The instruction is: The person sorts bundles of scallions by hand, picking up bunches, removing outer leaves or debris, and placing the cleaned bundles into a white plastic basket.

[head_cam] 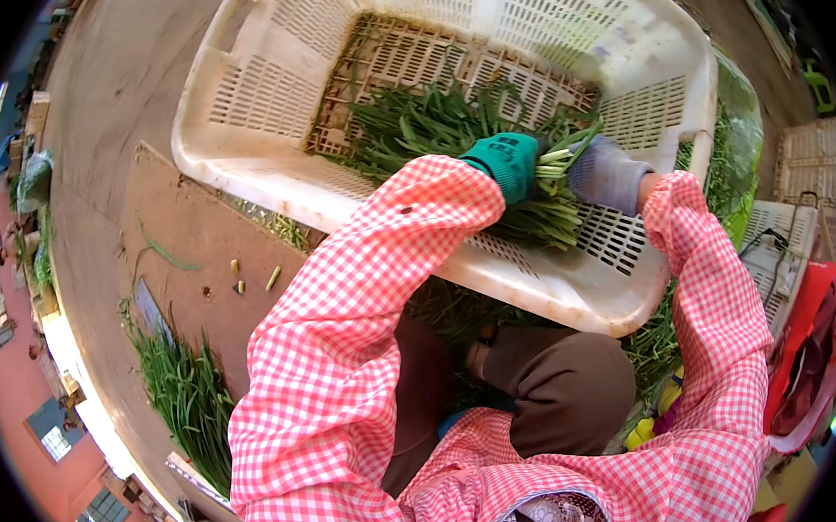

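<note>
My left hand (509, 166), in a green knit glove with dark fingers, is closed around a small bunch of leafy green stalks (554, 169) that look like garlic chives. Pale stalk ends stick out of its right side. Beside them is my right hand (603, 174), in a grey-violet glove, touching the bunch; its fingertips are partly hidden by the greens. Both hands are inside a large white slotted plastic crate (261, 166). More cut greens (409, 121) lie loose on the crate's floor, with another heap (541, 221) of stalk ends under my hands.
Left of the crate lies a brown board (196, 274) with stalk scraps, a knife blade (152, 311) and a pile of long greens (186, 397). A green plastic bag of greens (741, 141), a white crate (783, 239) and a red bag (808, 352) stand at the right.
</note>
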`<state>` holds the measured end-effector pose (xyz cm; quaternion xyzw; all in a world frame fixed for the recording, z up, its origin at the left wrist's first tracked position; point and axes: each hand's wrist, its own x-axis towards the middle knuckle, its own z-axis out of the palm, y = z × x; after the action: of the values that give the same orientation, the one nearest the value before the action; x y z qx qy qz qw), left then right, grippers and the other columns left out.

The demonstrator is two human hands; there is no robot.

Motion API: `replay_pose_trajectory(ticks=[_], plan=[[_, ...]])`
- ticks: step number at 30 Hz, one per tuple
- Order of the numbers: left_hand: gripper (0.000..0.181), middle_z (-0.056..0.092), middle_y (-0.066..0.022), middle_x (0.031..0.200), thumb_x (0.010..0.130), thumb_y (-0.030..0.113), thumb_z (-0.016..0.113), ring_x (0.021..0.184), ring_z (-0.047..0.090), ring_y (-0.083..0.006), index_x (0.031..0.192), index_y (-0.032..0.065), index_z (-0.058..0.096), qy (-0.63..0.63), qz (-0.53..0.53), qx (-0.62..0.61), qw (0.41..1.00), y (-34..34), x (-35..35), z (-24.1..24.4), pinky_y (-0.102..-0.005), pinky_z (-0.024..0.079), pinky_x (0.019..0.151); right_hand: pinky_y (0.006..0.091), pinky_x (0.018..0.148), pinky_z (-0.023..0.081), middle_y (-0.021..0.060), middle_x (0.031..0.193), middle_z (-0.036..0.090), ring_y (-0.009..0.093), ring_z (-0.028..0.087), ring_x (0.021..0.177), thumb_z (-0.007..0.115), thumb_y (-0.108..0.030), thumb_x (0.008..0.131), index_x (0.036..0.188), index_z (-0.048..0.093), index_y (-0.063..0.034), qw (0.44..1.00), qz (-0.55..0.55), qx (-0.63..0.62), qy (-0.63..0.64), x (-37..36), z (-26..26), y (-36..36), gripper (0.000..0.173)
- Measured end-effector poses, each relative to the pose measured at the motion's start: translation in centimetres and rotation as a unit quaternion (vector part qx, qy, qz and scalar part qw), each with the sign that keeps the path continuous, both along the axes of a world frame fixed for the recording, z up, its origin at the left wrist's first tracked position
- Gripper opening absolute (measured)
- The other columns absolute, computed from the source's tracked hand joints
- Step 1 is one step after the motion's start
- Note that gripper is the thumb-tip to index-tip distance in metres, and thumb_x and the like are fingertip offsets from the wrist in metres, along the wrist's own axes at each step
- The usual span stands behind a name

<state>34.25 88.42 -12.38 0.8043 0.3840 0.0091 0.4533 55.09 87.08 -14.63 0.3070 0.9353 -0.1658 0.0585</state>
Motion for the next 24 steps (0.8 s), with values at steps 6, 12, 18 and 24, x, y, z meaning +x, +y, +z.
replay_pose_trajectory(ticks=[6, 12, 18, 24], plan=[[0.042, 0.064, -0.0064, 0.097, 0.069, 0.003, 0.071, 0.089, 0.06, -0.0159, 0.109, 0.0052, 0.058, -0.191, 0.118, -0.095, 0.97, 0.5, -4.0, -1.3, -0.0328, 0.049, 0.079, 0.0405, 0.058, 0.051, 0.0189, 0.076, 0.065, 0.034, 0.064, 0.068, 0.062, -0.01, 0.071, 0.075, 0.07, -0.0042, 0.952, -0.029, -0.111, -0.283, -1.5, 3.6, 0.3, 0.011], [0.039, 0.064, -0.0064, 0.101, 0.072, 0.002, 0.071, 0.093, 0.059, -0.014, 0.109, 0.0024, 0.059, -0.253, 0.2, -0.228, 0.919, -0.1, -3.9, -0.9, -0.0309, 0.048, 0.083, 0.0417, 0.062, 0.052, 0.0183, 0.071, 0.064, 0.035, 0.064, 0.068, 0.061, -0.016, 0.073, 0.075, 0.068, -0.004, 0.949, -0.124, -0.055, -0.285, -1.7, 4.6, 1.0, 0.014], [0.037, 0.064, -0.0045, 0.096, 0.071, 0.004, 0.071, 0.089, 0.057, -0.0113, 0.107, 0.0033, 0.06, -0.259, 0.193, -0.19, 0.927, 0.7, -3.5, -2.8, -0.0288, 0.047, 0.078, 0.0429, 0.067, 0.05, 0.0186, 0.081, 0.062, 0.035, 0.062, 0.074, 0.06, -0.023, 0.075, 0.095, 0.063, -0.0058, 0.959, -0.235, 0.032, -0.158, -2.4, 5.8, 0.9, 0.027], [0.041, 0.064, -0.0038, 0.099, 0.07, 0.008, 0.075, 0.092, 0.058, -0.0117, 0.107, 0.0025, 0.059, -0.232, 0.153, -0.201, 0.939, 0.8, -2.8, -0.2, -0.0291, 0.047, 0.083, 0.0397, 0.068, 0.05, 0.0143, 0.092, 0.063, 0.031, 0.062, 0.078, 0.054, -0.02, 0.081, 0.101, 0.06, -0.0094, 0.996, -0.035, -0.024, -0.075, -5.8, 0.8, 0.7, 0.024]])
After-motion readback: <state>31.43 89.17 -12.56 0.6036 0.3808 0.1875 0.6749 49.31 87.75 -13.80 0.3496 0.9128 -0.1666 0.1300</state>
